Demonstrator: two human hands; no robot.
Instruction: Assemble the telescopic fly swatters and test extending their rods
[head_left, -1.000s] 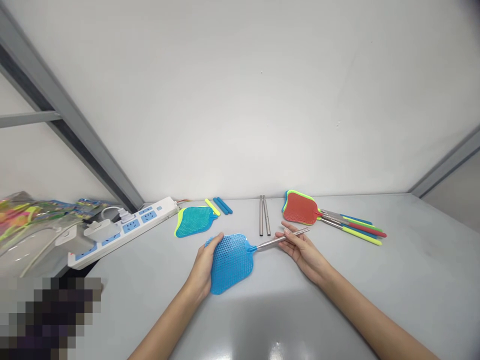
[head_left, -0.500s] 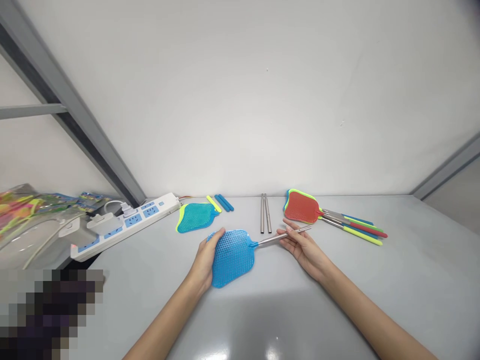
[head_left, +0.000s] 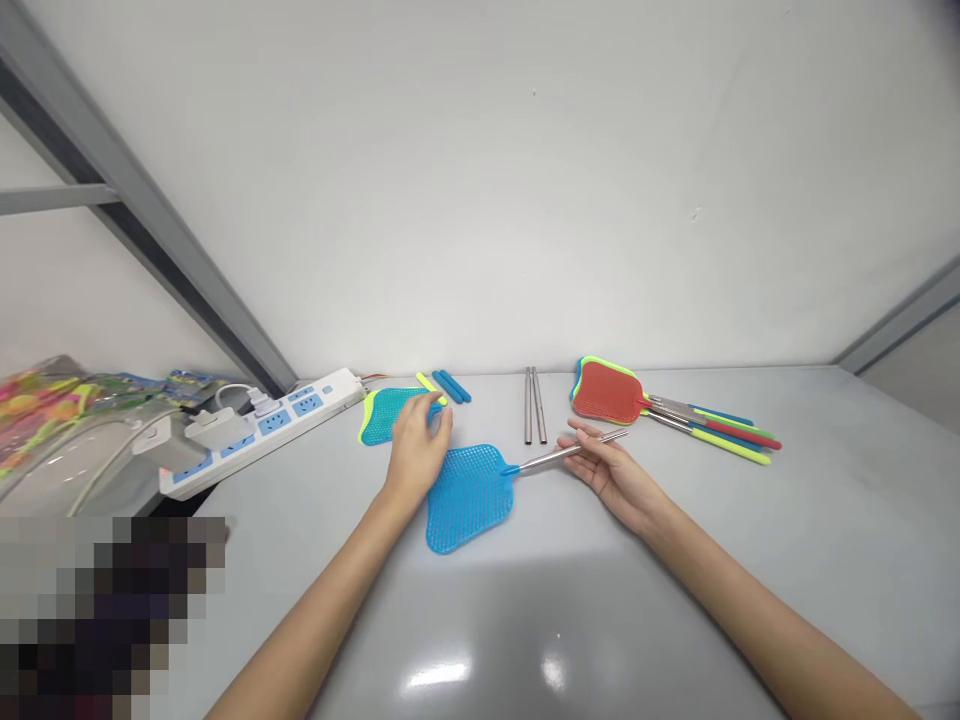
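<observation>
A blue fly swatter [head_left: 472, 497] with a mesh head and a thin metal rod is held low over the table. The rod rests in the fingers of my right hand [head_left: 609, 480], which are closed around it. My left hand [head_left: 420, 445] is off the swatter's head, its thumb and fingers apart, in front of a teal swatter head [head_left: 388, 412] and partly covering it. Just beyond its fingertips lie a yellow handle sleeve [head_left: 426, 382] and blue handle sleeves [head_left: 452, 386]. Two bare metal rods [head_left: 534, 408] lie side by side behind the held swatter.
A stack of swatters with a red one [head_left: 607, 391] on top lies at the right, coloured handles pointing right. On the left are a white power strip [head_left: 289, 413] with plugged-in chargers and a bag of colourful items [head_left: 67, 405]. A wall stands behind the table.
My left hand has let go of the blue swatter's head and moved up and away toward the teal head and sleeves. My right hand still holds the rod.
</observation>
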